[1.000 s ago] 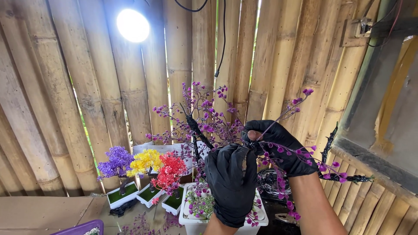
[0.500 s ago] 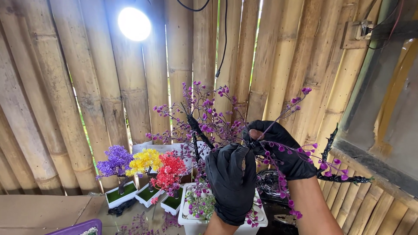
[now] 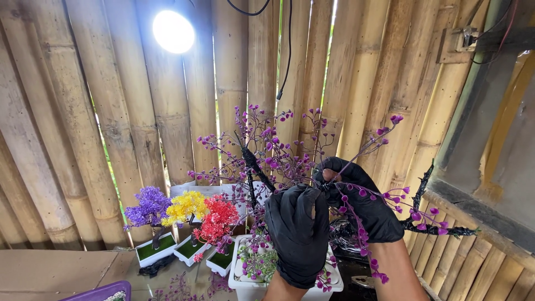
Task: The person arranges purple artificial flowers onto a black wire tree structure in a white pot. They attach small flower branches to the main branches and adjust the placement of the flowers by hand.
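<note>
Gripping thin wire branches where they meet, the left hand (image 3: 298, 234) and right hand (image 3: 365, 203), both in black gloves, close around a purple beaded tree (image 3: 278, 161) held up before a bamboo wall (image 3: 95, 111). Beaded sprigs drape over the right wrist. Below, a white pot (image 3: 253, 284) sits just beside three small trees, purple (image 3: 147, 207), yellow (image 3: 186, 205) and red (image 3: 220, 214). A bare bulb (image 3: 173, 32) glares above.
</note>
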